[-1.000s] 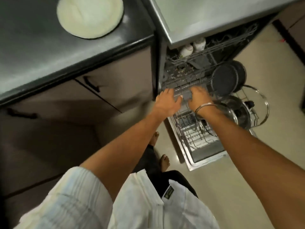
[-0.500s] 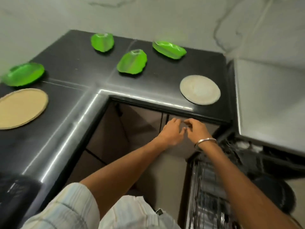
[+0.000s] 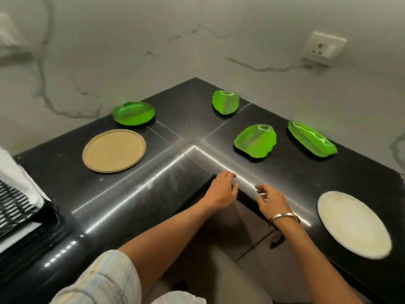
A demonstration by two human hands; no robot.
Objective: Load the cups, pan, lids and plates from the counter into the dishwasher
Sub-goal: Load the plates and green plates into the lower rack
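Wall [image 3: 131, 51]: pale marble with grey veins, meeting in a corner at the far middle; it fills the upper half of the view.
Counter [image 3: 153, 194]: black, glossy, L-shaped, wrapping the corner; its inner edge catches bright streaks of light.
Cabinet [image 3: 252, 233]: brown fronts under the counter, near middle, with a dark handle.
Rack [image 3: 13, 202]: a black-and-white ribbed thing on the left edge of the counter; what it is I cannot tell.
Socket [image 3: 324, 48]: white, on the right wall, far right.
White plate [image 3: 352, 224]: round, flat on the counter at the near right; empty.
Tan plate [image 3: 114, 150]: round, rimmed, flat on the left arm of the counter; empty.
Green dishes: four, all on the counter and well apart; nothing shows inside any of them. One [image 3: 133, 113] lies far left, just beyond the tan plate. One [image 3: 225, 102] lies nearest the corner. One [image 3: 255, 141] lies right of middle. One [image 3: 311, 138], long and tilted, lies far right.
Left hand [image 3: 221, 191]: empty, fingers curled loosely, at the counter's inner edge; whether it touches the edge I cannot tell.
Right hand [image 3: 271, 200]: empty, fingers apart and part bent, just beside the left hand, left of the white plate.
Bangle [image 3: 283, 217]: metal, on the right wrist.
Sleeve [image 3: 103, 279]: pale, striped, on the left arm, near bottom.
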